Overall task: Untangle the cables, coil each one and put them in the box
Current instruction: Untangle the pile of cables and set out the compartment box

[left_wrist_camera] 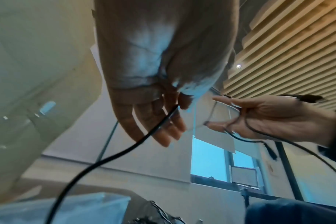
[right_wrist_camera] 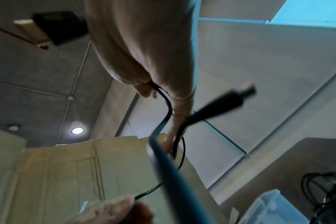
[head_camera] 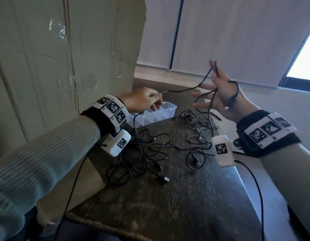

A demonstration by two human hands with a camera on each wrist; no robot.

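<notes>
My left hand [head_camera: 143, 101] pinches a thin black cable [head_camera: 185, 89] between thumb and fingertips just above the clear plastic box [head_camera: 161, 115]. The cable runs right and up to my raised right hand [head_camera: 223, 96]. Its fingers are spread and the cable is wound round them. In the right wrist view the thumb [right_wrist_camera: 146, 91] pins the cable against the palm, and the plug end [right_wrist_camera: 230, 97] sticks out. More black cables lie tangled [head_camera: 150, 150] on the dark table [head_camera: 185, 206] below both hands. What is inside the box is unclear.
A tall cardboard sheet [head_camera: 63, 58] stands close on the left, right behind my left arm. A second knot of cables [head_camera: 194, 124] lies right of the box. A loose USB plug [head_camera: 163, 178] rests mid-table. The table's right edge [head_camera: 237, 174] runs under my right wrist.
</notes>
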